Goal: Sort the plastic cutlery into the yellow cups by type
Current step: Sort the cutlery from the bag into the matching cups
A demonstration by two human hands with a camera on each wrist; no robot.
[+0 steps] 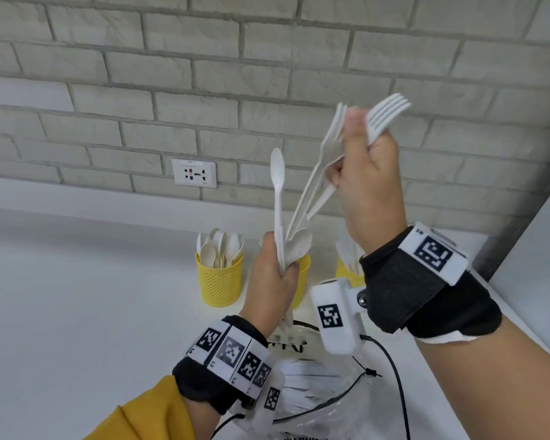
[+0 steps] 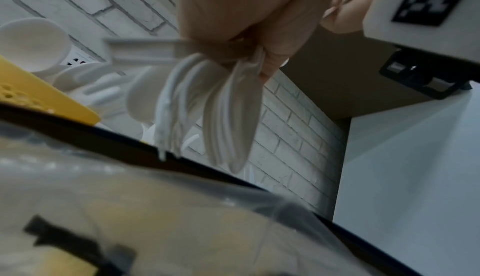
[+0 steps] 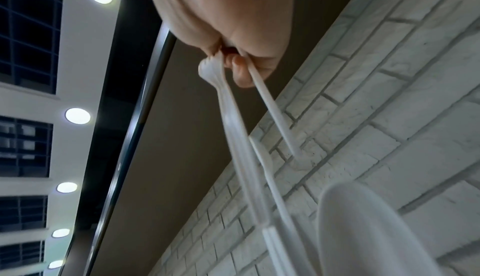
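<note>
My left hand [image 1: 285, 265] grips a bundle of white plastic cutlery [image 2: 207, 106]. One spoon [image 1: 277, 173] stands upright out of it. Higher and to the right, my right hand [image 1: 353, 138] pinches white forks [image 1: 389, 115] with their tines up. Their long handles [image 3: 233, 120] slant down to the top of the left hand's bundle. Three yellow mesh cups stand at the back. The left cup [image 1: 219, 281] holds several spoons. The middle cup [image 1: 303, 274] is half hidden by my left hand. The right cup [image 1: 345, 271] sits behind my right wrist, its contents unclear.
A clear plastic bag [image 1: 315, 404] with more white cutlery lies on the white counter [image 1: 92, 296] below my wrists. Black cables run across it. A brick wall with a socket [image 1: 194, 173] rises behind the cups, and a wall edge closes the right side.
</note>
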